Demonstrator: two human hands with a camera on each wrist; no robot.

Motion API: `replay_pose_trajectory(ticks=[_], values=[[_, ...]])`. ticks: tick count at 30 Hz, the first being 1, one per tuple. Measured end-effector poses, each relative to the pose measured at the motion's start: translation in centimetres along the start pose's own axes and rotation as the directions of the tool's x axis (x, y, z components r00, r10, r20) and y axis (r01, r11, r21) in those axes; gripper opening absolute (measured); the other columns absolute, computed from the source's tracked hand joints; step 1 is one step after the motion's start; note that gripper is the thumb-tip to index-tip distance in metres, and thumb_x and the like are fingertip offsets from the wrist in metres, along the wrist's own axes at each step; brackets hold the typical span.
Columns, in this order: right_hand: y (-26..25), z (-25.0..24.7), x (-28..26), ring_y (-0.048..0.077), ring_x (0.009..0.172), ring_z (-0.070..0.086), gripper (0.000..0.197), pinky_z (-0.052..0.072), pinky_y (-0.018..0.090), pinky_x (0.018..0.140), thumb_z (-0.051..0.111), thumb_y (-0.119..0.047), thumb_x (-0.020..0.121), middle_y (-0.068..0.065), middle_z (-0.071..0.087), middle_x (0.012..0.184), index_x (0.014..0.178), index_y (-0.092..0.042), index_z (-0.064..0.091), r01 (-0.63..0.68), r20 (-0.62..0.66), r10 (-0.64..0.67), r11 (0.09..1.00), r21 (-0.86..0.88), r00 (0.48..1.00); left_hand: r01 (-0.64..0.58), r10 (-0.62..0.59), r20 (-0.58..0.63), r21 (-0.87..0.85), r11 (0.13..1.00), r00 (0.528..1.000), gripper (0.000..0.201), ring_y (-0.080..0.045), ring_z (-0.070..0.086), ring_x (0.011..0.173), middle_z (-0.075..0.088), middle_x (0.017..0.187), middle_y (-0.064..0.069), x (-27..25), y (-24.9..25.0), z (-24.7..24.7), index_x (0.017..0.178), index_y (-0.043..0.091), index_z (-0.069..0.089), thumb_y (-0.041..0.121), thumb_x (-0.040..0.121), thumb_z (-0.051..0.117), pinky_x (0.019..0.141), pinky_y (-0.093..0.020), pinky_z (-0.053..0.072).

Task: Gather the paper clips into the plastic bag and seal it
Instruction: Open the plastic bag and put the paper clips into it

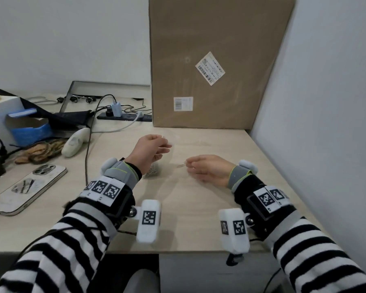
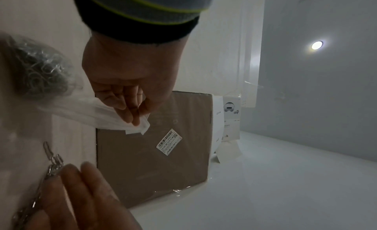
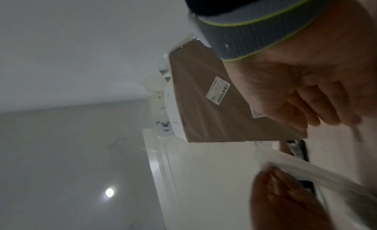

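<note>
My left hand (image 1: 164,144) is raised over the desk and pinches the top edge of the clear plastic bag (image 1: 167,161). In the left wrist view its fingertips (image 2: 134,120) hold the bag's white seal strip (image 2: 97,114). A heap of silver paper clips (image 1: 153,173) lies in the bag's bottom, beneath my left wrist, and shows through the plastic (image 2: 40,72). My right hand (image 1: 187,164) pinches a few linked paper clips (image 1: 181,165) just right of the bag. The same clips (image 2: 53,162) dangle as a short chain close to the plastic.
A large cardboard box (image 1: 216,60) stands at the back against the wall. A phone (image 1: 23,187), a white handheld device (image 1: 74,142), cables and a power strip (image 1: 125,117) crowd the left side of the wooden desk (image 1: 199,218). The wall closes in on the right.
</note>
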State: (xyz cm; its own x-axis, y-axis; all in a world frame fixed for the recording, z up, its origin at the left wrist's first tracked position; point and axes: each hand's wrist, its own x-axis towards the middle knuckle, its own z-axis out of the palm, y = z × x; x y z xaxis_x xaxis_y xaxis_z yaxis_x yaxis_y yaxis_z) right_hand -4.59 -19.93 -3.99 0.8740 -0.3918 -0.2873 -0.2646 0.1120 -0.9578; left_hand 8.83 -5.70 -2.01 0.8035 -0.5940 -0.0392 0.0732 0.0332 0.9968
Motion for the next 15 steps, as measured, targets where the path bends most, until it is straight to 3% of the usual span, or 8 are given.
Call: replay_pose_trajectory(ticks=[3,6,10,15], values=[[-1.3,-2.8,-0.9,0.013,0.072,0.070,0.018,0.054,0.022,0.052,0.051,-0.017,0.094,0.004,0.072,0.084,0.094,-0.007,0.066,-0.052,0.051,0.054,0.998,-0.029,0.997,0.005,-0.004,0.029,-0.019,1.000,1.000,0.002,-0.008,0.060,0.066,0.067,0.077,0.000,0.6,-0.4,0.9,0.092,0.015,0.055,0.016,0.091,0.056,0.050,-0.017,0.039],[-1.6,-5.0,-1.0,0.008,0.052,0.066,0.027,0.046,0.017,0.039,0.048,-0.026,0.095,0.001,0.069,0.062,0.077,-0.010,0.061,-0.178,0.029,0.188,0.960,-0.217,0.982,0.014,-0.012,0.046,-0.042,0.999,0.999,0.004,-0.005,0.060,0.059,0.066,0.075,0.001,1.2,-0.9,1.3,0.088,0.017,0.056,0.015,0.091,0.057,0.054,-0.019,0.039],[-0.5,-5.7,0.4,0.008,0.052,0.067,0.032,0.048,0.015,0.040,0.047,-0.034,0.095,0.000,0.069,0.060,0.076,-0.012,0.062,-0.273,0.068,0.322,0.882,-0.385,0.944,0.030,-0.023,0.067,-0.094,0.995,0.997,0.001,-0.003,0.060,0.056,0.065,0.072,0.003,2.2,-2.0,1.3,0.090,0.017,0.057,0.017,0.091,0.058,0.054,-0.018,0.041],[0.1,-4.2,2.6,0.006,0.059,0.069,0.027,0.052,0.013,0.046,0.046,-0.024,0.096,0.000,0.071,0.065,0.085,-0.008,0.064,-0.149,0.097,0.175,0.962,-0.229,0.980,0.013,-0.008,0.045,-0.125,0.992,0.999,0.001,-0.004,0.058,0.054,0.066,0.062,0.007,3.2,-2.3,1.0,0.090,0.017,0.058,0.015,0.090,0.059,0.050,-0.016,0.042]])
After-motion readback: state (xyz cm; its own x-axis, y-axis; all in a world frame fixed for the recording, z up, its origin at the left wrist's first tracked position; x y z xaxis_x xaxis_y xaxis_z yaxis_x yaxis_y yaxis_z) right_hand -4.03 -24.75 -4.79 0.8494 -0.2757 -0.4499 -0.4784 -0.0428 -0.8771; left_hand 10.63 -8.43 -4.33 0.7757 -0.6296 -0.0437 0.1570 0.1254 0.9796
